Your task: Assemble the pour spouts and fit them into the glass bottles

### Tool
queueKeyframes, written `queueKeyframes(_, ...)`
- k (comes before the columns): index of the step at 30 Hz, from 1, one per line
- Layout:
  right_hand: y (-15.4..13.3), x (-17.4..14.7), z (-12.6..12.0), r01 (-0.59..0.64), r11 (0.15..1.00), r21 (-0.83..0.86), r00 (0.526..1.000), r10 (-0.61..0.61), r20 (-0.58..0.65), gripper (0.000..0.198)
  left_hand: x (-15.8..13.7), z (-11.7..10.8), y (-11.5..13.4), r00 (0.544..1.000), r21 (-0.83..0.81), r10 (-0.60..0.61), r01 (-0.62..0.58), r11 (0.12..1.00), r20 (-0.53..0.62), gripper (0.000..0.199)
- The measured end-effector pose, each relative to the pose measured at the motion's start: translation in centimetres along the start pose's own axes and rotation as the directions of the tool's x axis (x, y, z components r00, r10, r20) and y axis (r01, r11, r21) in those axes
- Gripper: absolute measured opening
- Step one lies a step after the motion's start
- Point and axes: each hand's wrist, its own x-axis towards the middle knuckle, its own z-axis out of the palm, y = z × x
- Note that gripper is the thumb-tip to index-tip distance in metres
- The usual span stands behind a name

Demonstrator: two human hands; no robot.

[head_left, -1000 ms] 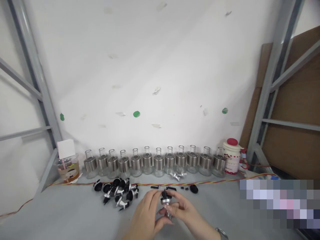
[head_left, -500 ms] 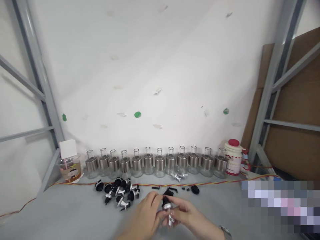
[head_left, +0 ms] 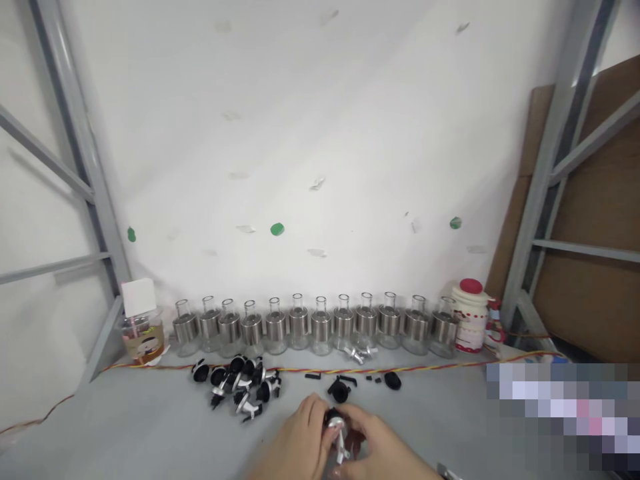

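My left hand (head_left: 306,437) and my right hand (head_left: 373,440) meet low in the view, both closed around one pourer stopper (head_left: 339,427). It has a black part at the top, a silver collar, and a silver spout pointing down toward me. Fingers cover much of its sides. Just beyond my hands lies a black round cap (head_left: 341,391) with a lever-like arm. Left of my left hand, a pile of similar black and silver pourer stoppers (head_left: 245,383) rests on the grey table (head_left: 165,427).
A row of glass bottles with steel sleeves (head_left: 321,327) stands along the wall. Small silver pieces (head_left: 357,355), a black strip (head_left: 313,376) and a black disc (head_left: 393,381) lie before it. A twisted wire (head_left: 290,369) crosses the table. A drink cup (head_left: 143,337) and a cream bottle (head_left: 470,317) flank the row.
Both hands have drawn a little nearer to me with the pourer stopper, and the fingers sit lower around it. The black cap beyond them shows more fully now.
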Motion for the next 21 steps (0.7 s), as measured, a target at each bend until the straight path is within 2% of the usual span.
queueKeyframes(4,0.0,-0.1,0.1,-0.026,0.999,-0.032,1.0,0.026,-0.01,0.029,0.2,0.1,0.5,0.998,-0.004,-0.028,0.029,1.0,0.062,0.033)
queueKeyframes(7,1.1,0.3,0.4,-0.046,0.999,0.024,0.999,0.046,0.008,0.034,0.3,0.1,0.9,0.992,0.023,-0.071,0.069,0.997,0.104,0.033)
queueKeyframes(12,2.7,0.5,0.6,0.006,0.999,0.033,1.0,-0.007,0.026,0.036,0.4,-0.2,1.8,0.979,0.081,-0.148,0.138,0.987,0.137,0.031)
queueKeyframes(15,2.2,0.4,0.5,0.023,0.999,0.027,1.0,-0.024,0.019,0.034,0.5,-0.5,2.0,0.982,0.119,-0.139,0.123,0.985,0.132,0.031)
queueKeyframes(21,1.0,0.1,0.3,0.021,0.999,-0.027,1.0,-0.022,-0.023,0.031,0.4,-0.6,1.9,0.997,0.236,-0.064,0.054,0.97,0.033,0.034)
